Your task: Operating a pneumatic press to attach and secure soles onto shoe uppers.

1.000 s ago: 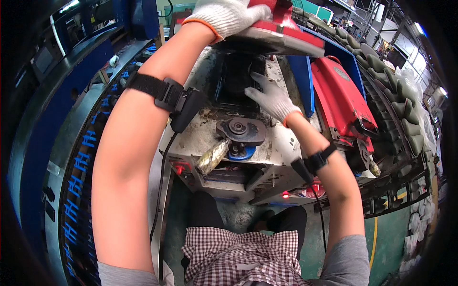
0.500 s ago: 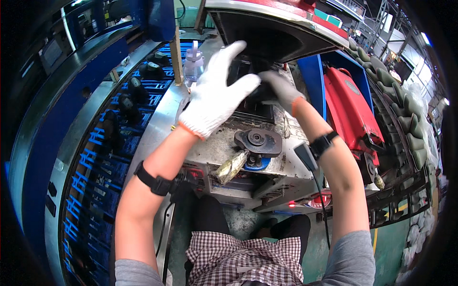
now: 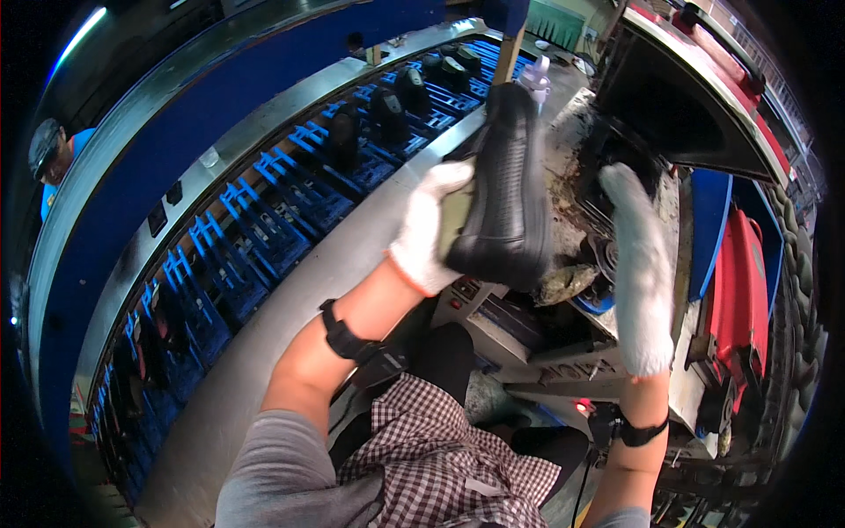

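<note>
Left hand: the left hand (image 3: 425,231), in a white work glove, grips a black shoe (image 3: 506,189); fingers are wrapped around the shoe's side at the 9 o'clock edge, thumb hidden behind it.
Shoe position: held in the air at about 12 o'clock from the person's chest, sole with its ribbed tread turned toward the camera, toe end pointing to 12 o'clock, heel end at 6 o'clock.
Right hand: the right hand (image 3: 637,264), also in a white glove, is stretched flat with fingers pressed together, fingertips pointing to 12 o'clock; it holds nothing and sits just beside the shoe, at its 3 o'clock.
Machine: a grey machine (image 3: 563,330) with dirty metal parts lies under both hands; its raised lid (image 3: 704,97), red-edged, stands at 1 o'clock.
Conveyor: a long belt line (image 3: 290,194) with blue holders runs from 8 o'clock to 12 o'clock; several dark shoes (image 3: 387,110) stand on it, well apart from the hands.
Wrist bands: a black strap (image 3: 343,339) sits on the left forearm, another (image 3: 638,433) on the right wrist.
Clothing: a checked apron (image 3: 440,458) at 6 o'clock.
Other person: a person (image 3: 48,163) in a cap at 10 o'clock, beyond the line.
</note>
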Tool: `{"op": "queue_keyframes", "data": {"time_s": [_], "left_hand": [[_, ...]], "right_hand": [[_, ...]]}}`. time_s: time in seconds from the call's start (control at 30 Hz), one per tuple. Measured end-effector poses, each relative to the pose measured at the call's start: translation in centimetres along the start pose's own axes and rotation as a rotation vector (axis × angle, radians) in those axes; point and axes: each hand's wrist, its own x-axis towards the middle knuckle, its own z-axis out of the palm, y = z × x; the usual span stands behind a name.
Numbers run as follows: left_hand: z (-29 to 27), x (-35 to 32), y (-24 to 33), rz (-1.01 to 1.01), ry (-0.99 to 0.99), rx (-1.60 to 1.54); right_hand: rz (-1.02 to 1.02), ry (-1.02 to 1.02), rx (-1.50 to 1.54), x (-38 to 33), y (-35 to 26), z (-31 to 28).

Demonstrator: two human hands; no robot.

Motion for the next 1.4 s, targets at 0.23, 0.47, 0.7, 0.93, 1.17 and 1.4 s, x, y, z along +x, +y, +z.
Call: {"op": "queue_keyframes", "data": {"time_s": [0.23, 0.47, 0.7, 0.93, 1.17, 1.4], "left_hand": [[-12.2, -4.0, 12.0, 0.196, 0.702, 0.38], [-26.5, -0.8, 24.9, 0.558, 1.181, 1.251], [-27.9, -2.4, 24.2, 0.176, 1.325, 1.742], [-23.6, -15.6, 25.9, 1.035, 1.95, 1.311], [-28.0, -19.6, 30.3, 0.608, 2.022, 0.391], [-34.8, -18.5, 28.4, 0.421, 1.91, 0.627]], "right_hand": [[0.133, 0.453, -0.369, -7.3, 2.3, -7.0], [0.279, 0.687, -0.423, -11.7, 5.7, -8.9], [0.236, 0.687, -0.315, -11.3, 8.0, -5.2], [0.23, 0.696, -0.424, -13.2, 6.6, -6.8], [0.241, 0.692, -0.392, -14.3, 7.9, -7.4], [0.247, 0.664, -0.439, -15.3, 6.9, -5.1]]}}
